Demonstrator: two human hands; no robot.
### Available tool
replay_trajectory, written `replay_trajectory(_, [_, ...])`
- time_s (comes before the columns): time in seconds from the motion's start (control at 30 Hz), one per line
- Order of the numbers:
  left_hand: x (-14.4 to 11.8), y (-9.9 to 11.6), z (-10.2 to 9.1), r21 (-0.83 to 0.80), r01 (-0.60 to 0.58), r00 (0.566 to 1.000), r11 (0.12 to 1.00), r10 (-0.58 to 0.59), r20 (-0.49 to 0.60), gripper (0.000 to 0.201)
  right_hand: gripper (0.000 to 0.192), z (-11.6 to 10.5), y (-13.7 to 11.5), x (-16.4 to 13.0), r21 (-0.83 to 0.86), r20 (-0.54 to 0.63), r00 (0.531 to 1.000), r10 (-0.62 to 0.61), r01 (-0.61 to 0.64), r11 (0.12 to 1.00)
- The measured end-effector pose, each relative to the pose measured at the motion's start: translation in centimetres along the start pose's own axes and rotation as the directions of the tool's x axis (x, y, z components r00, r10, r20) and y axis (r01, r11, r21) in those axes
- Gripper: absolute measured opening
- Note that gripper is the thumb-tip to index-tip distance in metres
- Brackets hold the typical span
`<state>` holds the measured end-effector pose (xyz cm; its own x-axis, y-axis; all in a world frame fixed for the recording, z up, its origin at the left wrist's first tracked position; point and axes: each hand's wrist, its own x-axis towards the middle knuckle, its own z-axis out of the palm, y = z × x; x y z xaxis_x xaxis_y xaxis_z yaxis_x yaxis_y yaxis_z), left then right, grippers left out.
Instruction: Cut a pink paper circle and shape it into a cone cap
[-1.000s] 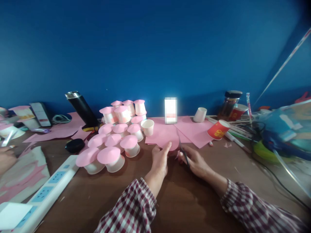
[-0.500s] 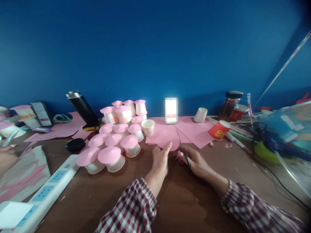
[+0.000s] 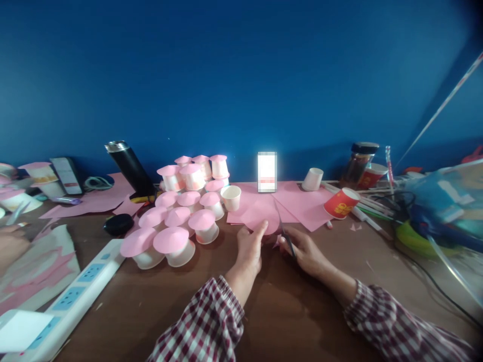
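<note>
My left hand [image 3: 249, 251] pinches the near edge of a rounded piece of pink paper [image 3: 262, 216], thumb on top. In my right hand [image 3: 302, 250] is a pair of scissors [image 3: 289, 241], its fingers closed round the dark handles. The blades point away from me along the right edge of the pink piece. More pink paper sheets [image 3: 302, 201] lie flat behind it. To the left stand several white paper cups with pink cone tops [image 3: 171, 241], and beside them an upright bare paper cup [image 3: 231, 198].
A red paper cup [image 3: 341, 203] lies tilted at right, near an upturned white cup [image 3: 313, 179]. A power strip [image 3: 71, 296], black lid [image 3: 118, 224] and leaning black flask [image 3: 128, 166] are at left. Another person's hand [image 3: 13, 241] shows at the left edge.
The whole view has shifted very slightly. Both hands keep nearly the same place on the pink paper and scissors; the free right edge of the pink piece looks a little more trimmed.
</note>
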<state>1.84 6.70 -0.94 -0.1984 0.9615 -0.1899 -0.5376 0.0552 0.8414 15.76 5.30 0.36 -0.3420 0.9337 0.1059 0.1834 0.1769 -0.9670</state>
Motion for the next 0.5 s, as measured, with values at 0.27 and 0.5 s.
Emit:
replay_trajectory(0.27, [-0.3, 0.5, 0.3, -0.041, -0.022, 0.999, 0.999, 0.023, 0.026, 0.040, 0.036, 0.0, -0.2, 0.0, 0.006, -0.015, 1.000, 0.026, -0.026, 1.000])
replay_trajectory(0.5, [-0.7, 1.1, 0.8, -0.065, 0.011, 1.000, 0.998, -0.011, -0.007, 0.038, 0.036, -0.1, -0.2, 0.0, 0.019, -0.017, 0.999, 0.038, -0.038, 0.999])
